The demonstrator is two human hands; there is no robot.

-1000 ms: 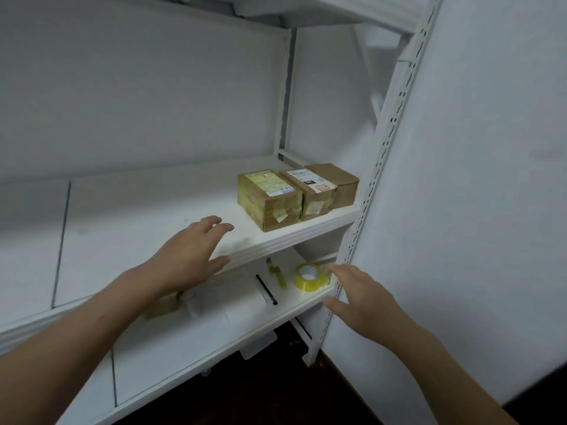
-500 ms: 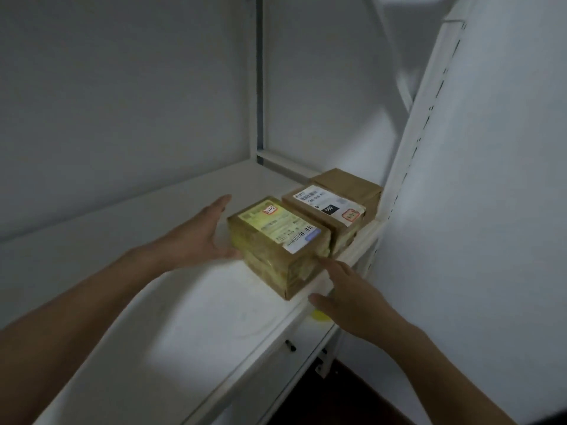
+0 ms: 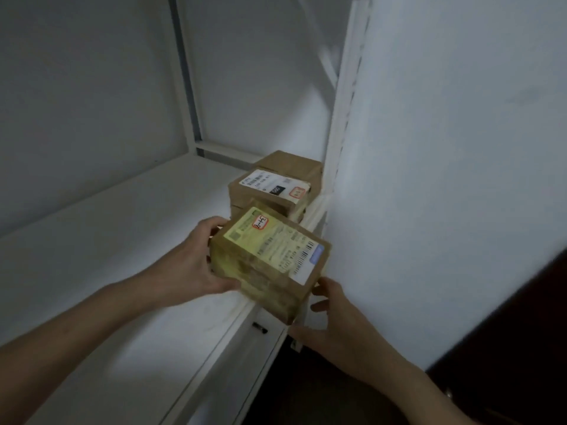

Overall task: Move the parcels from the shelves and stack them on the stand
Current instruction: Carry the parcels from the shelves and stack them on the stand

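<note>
Nearest to me, my right hand (image 3: 336,328) cups the low right corner of the front parcel (image 3: 270,271). My thumb lies against its right side and my fingers curl in at the bottom corner, so I am holding it there. How far those fingers reach beneath the box I cannot tell.

My left hand (image 3: 191,265) grips the opposite side of that parcel, thumb hooked over the top left edge and fingers wrapped along the lower left face. The parcel is a brown carton wrapped in yellowish tape, with a pale yellow label across its top that bears a barcode and a small red-edged sticker. It sits tilted between my two hands, its near end jutting out past the front lip of the shelf (image 3: 92,246). Whether its far end rests on the shelf I cannot make out.

Below the lip, a small dark object (image 3: 260,328) lies on the lower shelf (image 3: 245,357).

Just behind the held carton stands the second parcel (image 3: 267,194), brown with a white label, a black patch and a red-edged sticker, resting on the shelf. Touching its far side is the third parcel (image 3: 291,162), plain brown. Both sit at the shelf's right end, close beside the white upright post (image 3: 342,118), with the pale wall (image 3: 460,148) to the right.
</note>
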